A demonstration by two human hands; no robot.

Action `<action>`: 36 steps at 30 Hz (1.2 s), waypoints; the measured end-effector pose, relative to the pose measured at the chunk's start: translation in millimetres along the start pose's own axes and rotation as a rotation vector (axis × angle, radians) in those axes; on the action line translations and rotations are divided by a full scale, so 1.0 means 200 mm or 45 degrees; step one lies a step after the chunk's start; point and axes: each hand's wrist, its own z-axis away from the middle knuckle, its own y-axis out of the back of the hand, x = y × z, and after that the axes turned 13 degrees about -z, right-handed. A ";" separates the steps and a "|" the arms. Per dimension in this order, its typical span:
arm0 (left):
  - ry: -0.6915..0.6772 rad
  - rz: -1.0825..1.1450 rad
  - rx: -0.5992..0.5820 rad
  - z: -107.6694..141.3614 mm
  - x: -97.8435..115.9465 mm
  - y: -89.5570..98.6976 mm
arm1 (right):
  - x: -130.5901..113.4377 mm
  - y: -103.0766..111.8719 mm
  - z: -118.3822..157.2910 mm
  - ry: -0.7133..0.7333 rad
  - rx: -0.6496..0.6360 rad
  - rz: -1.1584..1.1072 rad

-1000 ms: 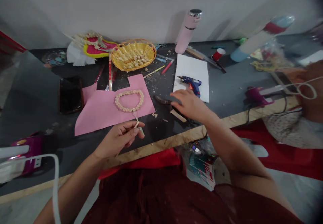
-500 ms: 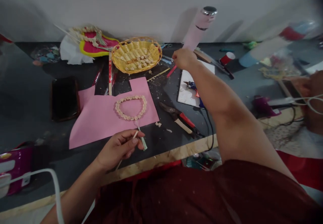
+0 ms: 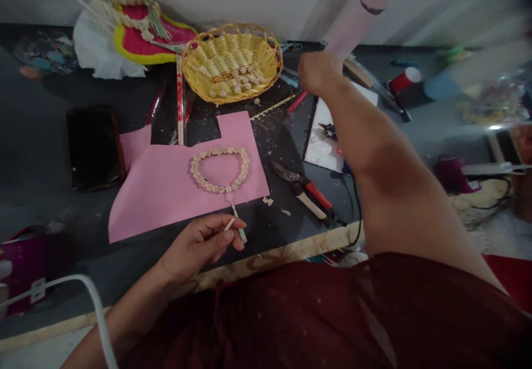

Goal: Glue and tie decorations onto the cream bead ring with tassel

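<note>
My left hand [image 3: 203, 242] is closed in a pinch on a thin pale stick [image 3: 229, 224], just off the table's front edge. Beside its fingertips hangs a pale green tassel [image 3: 241, 235], joined to a ring of small cream beads [image 3: 219, 152] lying on a pink sheet [image 3: 158, 191]. Whether those fingers also touch the tassel is unclear. My right hand [image 3: 319, 73] is stretched to the back of the table, its fingers curled at the foot of a pink bottle [image 3: 351, 28]. What it holds, if anything, is hidden. A red stick [image 3: 297, 102] lies just below it.
A yellow wicker basket [image 3: 195, 83] with small beads stands at the back. Red-handled pruning shears [image 3: 305, 190] lie right of the sheet, near a white board [image 3: 322, 150]. A dark phone [image 3: 93, 147] is at left. Purple glue guns [image 3: 25, 269] sit at both sides.
The view has shifted, so the table's things appear higher and more spread out. Both hands keep about the same places relative to the ring and the bottle.
</note>
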 end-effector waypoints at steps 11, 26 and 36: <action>-0.080 -0.010 0.076 0.02 -0.01 -0.04 | -0.47 -0.13 1.03 0.715 -0.363 0.109; -0.067 -0.041 0.137 -0.01 -0.04 -0.07 | -0.38 -0.35 1.41 0.499 -0.334 0.318; -0.046 -0.101 0.137 0.00 -0.04 -0.08 | -0.37 -0.35 1.45 0.424 -0.147 0.205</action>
